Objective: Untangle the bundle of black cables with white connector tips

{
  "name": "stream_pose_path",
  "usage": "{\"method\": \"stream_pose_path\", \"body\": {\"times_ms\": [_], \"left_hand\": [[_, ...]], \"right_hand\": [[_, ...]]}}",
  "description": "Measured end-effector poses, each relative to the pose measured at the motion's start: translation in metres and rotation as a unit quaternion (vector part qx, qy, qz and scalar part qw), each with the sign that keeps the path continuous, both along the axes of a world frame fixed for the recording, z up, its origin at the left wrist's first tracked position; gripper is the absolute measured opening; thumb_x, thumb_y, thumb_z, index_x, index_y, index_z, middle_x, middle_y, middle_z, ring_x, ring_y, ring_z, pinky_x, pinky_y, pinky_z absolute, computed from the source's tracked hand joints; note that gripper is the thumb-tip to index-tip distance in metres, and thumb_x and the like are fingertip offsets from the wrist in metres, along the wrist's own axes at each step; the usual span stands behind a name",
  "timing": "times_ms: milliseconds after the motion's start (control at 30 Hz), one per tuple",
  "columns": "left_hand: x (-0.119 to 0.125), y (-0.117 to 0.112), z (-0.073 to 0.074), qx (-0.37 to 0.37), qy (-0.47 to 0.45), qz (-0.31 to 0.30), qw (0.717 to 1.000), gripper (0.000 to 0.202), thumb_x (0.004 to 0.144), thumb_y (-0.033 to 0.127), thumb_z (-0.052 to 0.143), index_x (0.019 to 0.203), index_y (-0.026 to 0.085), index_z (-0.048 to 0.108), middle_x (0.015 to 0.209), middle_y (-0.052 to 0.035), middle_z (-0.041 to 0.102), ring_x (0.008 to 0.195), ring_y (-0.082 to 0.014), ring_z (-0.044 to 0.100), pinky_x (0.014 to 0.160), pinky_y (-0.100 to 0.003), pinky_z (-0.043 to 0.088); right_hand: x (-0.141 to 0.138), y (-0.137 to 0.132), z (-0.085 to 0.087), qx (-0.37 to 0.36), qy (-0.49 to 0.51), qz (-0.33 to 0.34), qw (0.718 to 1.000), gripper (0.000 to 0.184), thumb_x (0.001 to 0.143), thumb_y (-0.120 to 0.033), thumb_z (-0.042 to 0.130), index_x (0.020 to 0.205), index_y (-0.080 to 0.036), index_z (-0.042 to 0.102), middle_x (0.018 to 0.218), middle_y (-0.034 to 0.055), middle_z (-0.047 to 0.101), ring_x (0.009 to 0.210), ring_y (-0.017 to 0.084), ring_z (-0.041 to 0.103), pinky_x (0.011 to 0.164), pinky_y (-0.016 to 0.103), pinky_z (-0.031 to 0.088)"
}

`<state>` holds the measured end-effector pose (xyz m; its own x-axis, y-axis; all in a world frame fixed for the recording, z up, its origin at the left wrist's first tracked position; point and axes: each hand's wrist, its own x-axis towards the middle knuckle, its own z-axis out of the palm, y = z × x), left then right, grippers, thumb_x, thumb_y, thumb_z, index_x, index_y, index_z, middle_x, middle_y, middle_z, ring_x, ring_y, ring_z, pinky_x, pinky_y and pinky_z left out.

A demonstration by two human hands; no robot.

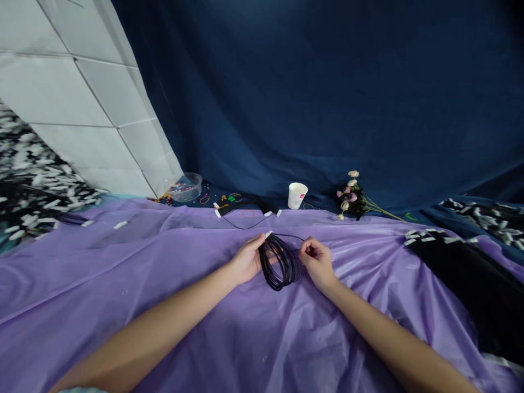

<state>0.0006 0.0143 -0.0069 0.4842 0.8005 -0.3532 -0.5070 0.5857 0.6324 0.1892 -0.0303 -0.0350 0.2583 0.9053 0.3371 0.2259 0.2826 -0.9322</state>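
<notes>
A coil of thin black cable [279, 265] stands between my two hands above the purple cloth [164, 273]. My left hand [248, 259] is closed round the coil's left side, and a white connector sticks out by its thumb. My right hand [316, 261] is pinched on the cable's loose strand at the coil's right side. Another black cable [245, 218] with white ends lies flat on the cloth farther back.
At the back stand a white paper cup [297, 195], a clear bowl of small bits [185, 187] and a bunch of artificial flowers [352, 200]. Heaps of black cables with white connectors lie at the right [466, 273] and left [33, 202]. Blue fabric [327, 98] hangs behind.
</notes>
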Motion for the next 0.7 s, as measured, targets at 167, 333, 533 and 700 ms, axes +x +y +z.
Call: {"method": "stream_pose_path", "body": {"times_ms": [167,333,533,700], "left_hand": [[0.0012,0.0025,-0.0042,-0.003,-0.009,0.023,1.0,0.01,0.091,0.02,0.054,0.094,0.014,0.061,0.086,-0.0081,0.068,0.076,-0.0177,0.068,0.075,-0.032,0.056],[0.0011,0.0026,-0.0061,-0.002,-0.015,0.025,1.0,0.011,0.091,0.021,0.053,0.093,0.014,0.061,0.088,-0.0086,0.068,0.078,-0.018,0.068,0.079,-0.033,0.055],[0.0016,-0.0004,-0.0008,0.007,-0.019,0.014,1.0,0.013,0.091,0.023,0.055,0.092,0.013,0.062,0.086,-0.009,0.067,0.074,-0.0186,0.066,0.071,-0.032,0.054],[0.0002,0.0005,-0.0028,0.005,-0.026,0.004,1.0,0.013,0.09,0.024,0.056,0.093,0.013,0.062,0.089,-0.0093,0.068,0.077,-0.0191,0.067,0.077,-0.035,0.054]], "right_hand": [[-0.0027,-0.0044,0.0074,0.015,-0.078,-0.055,0.995,0.011,0.071,-0.022,0.064,0.08,-0.018,0.066,0.08,0.0012,0.044,0.062,0.011,0.039,0.054,0.025,0.033],[-0.0046,-0.0076,0.0089,0.024,-0.111,-0.034,0.993,0.01,0.074,-0.026,0.067,0.077,-0.018,0.063,0.067,-0.0024,0.042,0.058,0.011,0.037,0.055,0.025,0.03],[-0.0058,-0.0088,0.0072,0.016,-0.092,0.032,0.995,0.011,0.077,-0.028,0.064,0.073,-0.018,0.062,0.061,-0.0032,0.043,0.056,0.01,0.039,0.054,0.024,0.03],[-0.0064,-0.0055,0.0048,-0.011,-0.019,0.012,1.0,0.022,0.086,-0.04,0.057,0.084,-0.018,0.058,0.068,-0.0009,0.049,0.058,0.01,0.042,0.053,0.023,0.034]]}}
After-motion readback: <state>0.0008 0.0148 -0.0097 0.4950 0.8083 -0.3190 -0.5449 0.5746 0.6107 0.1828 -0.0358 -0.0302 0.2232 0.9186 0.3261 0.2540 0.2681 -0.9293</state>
